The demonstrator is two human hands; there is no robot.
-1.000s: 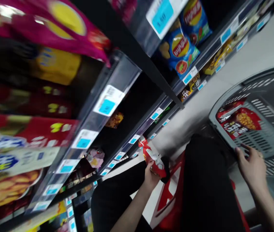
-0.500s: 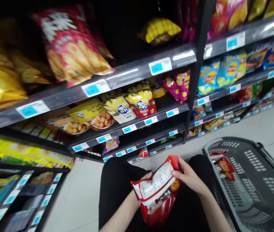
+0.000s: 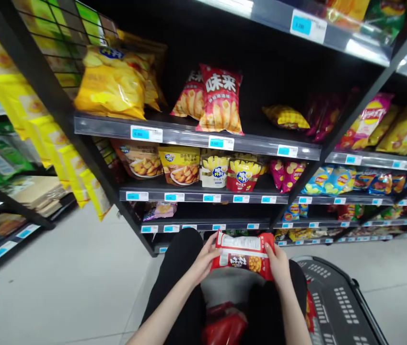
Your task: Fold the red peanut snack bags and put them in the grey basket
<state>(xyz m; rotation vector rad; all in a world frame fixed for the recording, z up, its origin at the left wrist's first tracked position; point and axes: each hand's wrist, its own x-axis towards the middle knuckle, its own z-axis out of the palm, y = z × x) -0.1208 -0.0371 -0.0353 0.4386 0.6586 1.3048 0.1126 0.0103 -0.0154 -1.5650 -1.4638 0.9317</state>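
Red foil snack packet (image 3: 243,255) is held level between both hands, in front of the lowest shelves and above the person's knees. The left hand (image 3: 203,261) grips its left edge with fingers closed on the foil; the right hand (image 3: 278,262) grips the right edge in the same way, fingers clamped on the packet.

Change since half a second ago: the packet was tilted low over the lap, with its printed back panel facing up. It is now raised, turned flat and carried forward, towards the shelf unit (image 3: 196,194). One second ago only the left hand held it, while the right hand rested on the rim of the grey basket (image 3: 336,306). The view has also swung up from the floor to the shelves.

Judgement: a two-handed grip with the packet presented to the shelving suggests placement on a lower shelf, not into the basket.

Surroundings: the basket stands on the floor, just right of the knees. A second red item (image 3: 225,326) lies between the legs; its type cannot be told. Blue price labels (image 3: 174,197) line the shelf edges.
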